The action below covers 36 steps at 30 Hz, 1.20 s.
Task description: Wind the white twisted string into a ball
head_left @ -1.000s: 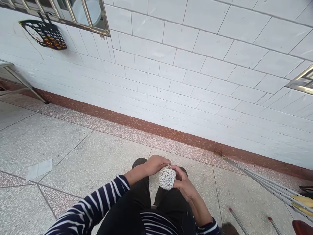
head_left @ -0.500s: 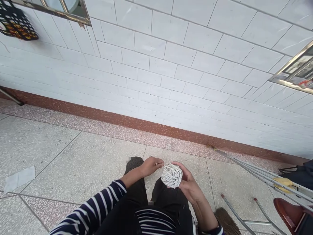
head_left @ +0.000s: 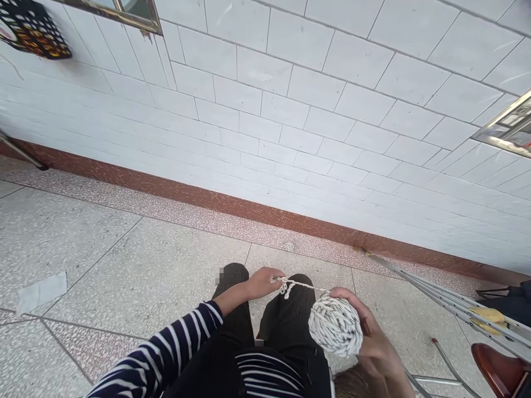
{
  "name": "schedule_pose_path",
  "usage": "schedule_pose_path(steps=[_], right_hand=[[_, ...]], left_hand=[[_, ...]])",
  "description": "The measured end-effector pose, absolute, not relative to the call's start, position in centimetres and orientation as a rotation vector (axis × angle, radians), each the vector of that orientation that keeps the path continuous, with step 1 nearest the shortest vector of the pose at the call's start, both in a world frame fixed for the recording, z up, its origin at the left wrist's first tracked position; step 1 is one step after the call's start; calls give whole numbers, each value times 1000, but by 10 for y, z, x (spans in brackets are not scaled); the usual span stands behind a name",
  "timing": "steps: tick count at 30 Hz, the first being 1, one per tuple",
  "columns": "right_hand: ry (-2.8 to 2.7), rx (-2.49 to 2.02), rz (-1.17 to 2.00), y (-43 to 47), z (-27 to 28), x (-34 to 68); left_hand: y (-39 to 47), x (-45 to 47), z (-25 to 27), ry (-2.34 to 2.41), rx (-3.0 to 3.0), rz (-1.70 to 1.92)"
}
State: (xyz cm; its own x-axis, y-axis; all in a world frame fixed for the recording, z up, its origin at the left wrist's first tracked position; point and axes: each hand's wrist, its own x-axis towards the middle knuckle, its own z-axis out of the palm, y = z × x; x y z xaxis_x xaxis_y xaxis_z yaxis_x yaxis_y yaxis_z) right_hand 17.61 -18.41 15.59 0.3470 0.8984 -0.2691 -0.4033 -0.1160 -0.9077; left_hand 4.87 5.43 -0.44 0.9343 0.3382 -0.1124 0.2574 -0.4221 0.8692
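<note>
"In the head view, what does the left hand (head_left: 265, 282) do?"

"It pinches a short looped length of yarn (head_left: 284, 286) between thumb and fingers, beside the right knee (head_left: 296, 307); a strand (head_left: 307, 285) runs straight from there to the white yarn ball (head_left: 335, 325) (flecked with dark)."

"And the right hand (head_left: 371, 331)?"

"It curls round the ball's outer side; the ball sits just right of that knee; a pale sheet (head_left: 41, 292) lies well apart, on the floor (head_left: 124, 254)."

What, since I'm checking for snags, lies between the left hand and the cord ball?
Head view: a stretched cord strand, with small loops near the left hand.
</note>
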Motion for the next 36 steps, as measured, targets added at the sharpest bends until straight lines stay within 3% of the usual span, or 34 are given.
schedule_pose_path(steps=[7, 13, 18, 26, 32, 36], right_hand=[[-405, -1146, 1093, -213, 157, 181], [-351, -1070, 1058, -210, 163, 185], [-342, -1090, 1016, -200, 165, 179], [-271, -1005, 885, -205, 171, 178], [-237, -966, 950, -215, 166, 187], [-230, -944, 850, -225, 158, 191]], left_hand=[[79, 59, -22, 659, 1841, 41], [149, 34, -8, 831, 2015, 252], [197, 9, 6, 992, 2116, 209], [202, 6, 23, 798, 1901, 296], [223, 2, 29, 939, 1933, 354], [251, -21, 23, 1116, 2108, 188]])
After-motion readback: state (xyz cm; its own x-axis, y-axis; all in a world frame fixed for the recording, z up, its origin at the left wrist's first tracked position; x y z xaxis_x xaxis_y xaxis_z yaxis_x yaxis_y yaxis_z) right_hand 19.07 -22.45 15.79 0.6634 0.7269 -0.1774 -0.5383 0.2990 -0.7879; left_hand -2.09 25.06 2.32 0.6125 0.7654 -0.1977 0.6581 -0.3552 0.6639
